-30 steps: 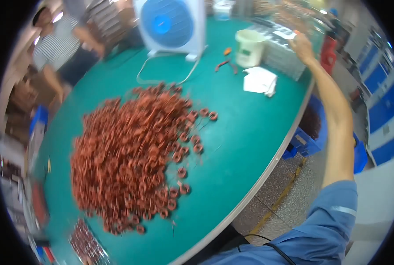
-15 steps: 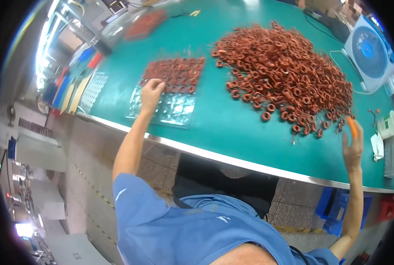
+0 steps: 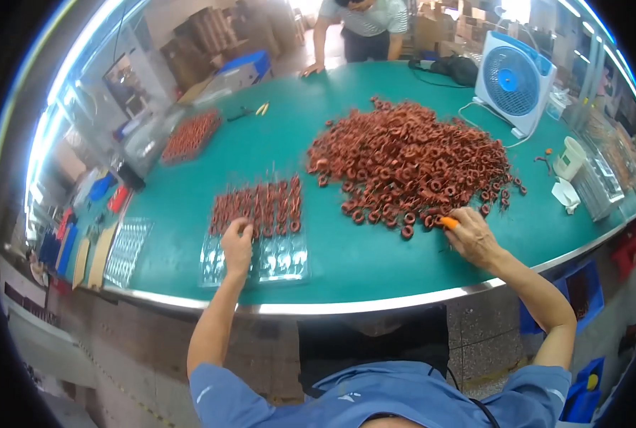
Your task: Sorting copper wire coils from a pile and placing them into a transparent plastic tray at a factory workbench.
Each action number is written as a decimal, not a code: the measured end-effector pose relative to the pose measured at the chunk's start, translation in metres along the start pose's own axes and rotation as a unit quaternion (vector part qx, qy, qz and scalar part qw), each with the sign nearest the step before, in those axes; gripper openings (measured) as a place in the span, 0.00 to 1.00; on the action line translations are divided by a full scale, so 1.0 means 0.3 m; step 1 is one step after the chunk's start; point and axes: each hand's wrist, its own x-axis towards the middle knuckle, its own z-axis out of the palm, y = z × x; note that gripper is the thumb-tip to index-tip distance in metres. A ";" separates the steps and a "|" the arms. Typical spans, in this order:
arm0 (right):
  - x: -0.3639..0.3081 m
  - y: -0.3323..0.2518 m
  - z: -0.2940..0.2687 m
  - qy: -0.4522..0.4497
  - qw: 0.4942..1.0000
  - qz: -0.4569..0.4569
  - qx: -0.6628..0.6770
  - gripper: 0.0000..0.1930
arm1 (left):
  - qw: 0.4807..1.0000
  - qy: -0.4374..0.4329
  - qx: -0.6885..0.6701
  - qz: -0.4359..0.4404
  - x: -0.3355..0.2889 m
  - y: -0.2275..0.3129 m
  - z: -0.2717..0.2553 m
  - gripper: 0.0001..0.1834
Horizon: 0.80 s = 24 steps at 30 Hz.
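Observation:
A large heap of copper-red ring-shaped wire coils (image 3: pixel 411 157) spreads over the green table. At its near right edge is my right hand (image 3: pixel 473 239), an orange finger cot (image 3: pixel 448 223) on one finger. Its fingers are drawn together against the outermost coils; whatever is between the tips is hidden. To the left lies a clear plastic tray (image 3: pixel 282 267) with cupped pockets, its far rows filled with coils (image 3: pixel 257 203) whose wire leads stick up. My left hand (image 3: pixel 237 246) is over the tray at the nearest filled row, thumb and fingers pinched. What it pinches is too small to make out.
Another batch of coils (image 3: pixel 192 135) sits at the far left, near yellow-handled pliers (image 3: pixel 262 109). A blue-and-white fan (image 3: pixel 512 82) stands at the far right, its cord on the table. A white tub (image 3: pixel 569 158) is at the right edge. Another person (image 3: pixel 368 28) leans on the far edge.
My right hand has come leftward from beside the heap's right end to its near edge, fingers closing together. The left hand stays pinched over the tray. The view has tilted up, showing the person opposite.

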 end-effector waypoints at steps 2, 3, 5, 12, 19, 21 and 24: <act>-0.013 -0.001 0.001 0.009 1.000 0.007 -0.013 0.13 | 0.999 -0.001 -0.021 0.040 0.036 -0.016 0.019 0.11; -0.042 -0.001 -0.011 -0.004 1.000 0.012 -0.019 0.13 | 0.999 0.001 -0.019 0.044 0.052 0.027 0.038 0.12; -0.052 -0.019 -0.031 0.004 0.998 -0.023 -0.052 0.14 | 1.000 0.000 -0.017 0.019 0.074 0.027 0.059 0.12; -0.039 -0.106 -0.001 -0.046 0.999 -0.016 -0.016 0.15 | 0.999 0.039 -0.009 -0.030 0.043 -0.006 0.017 0.09; -0.037 -0.123 -0.029 -0.123 0.992 -0.019 -0.010 0.16 | 0.999 0.036 0.036 -0.016 0.039 -0.001 0.047 0.09; -0.041 -0.106 -0.017 -0.106 0.994 -0.028 -0.015 0.16 | 0.999 0.036 0.009 0.022 0.044 -0.018 0.049 0.09; -0.042 -0.102 -0.014 -0.097 0.995 -0.014 -0.004 0.14 | 0.999 -0.001 0.032 0.043 0.049 -0.039 0.048 0.12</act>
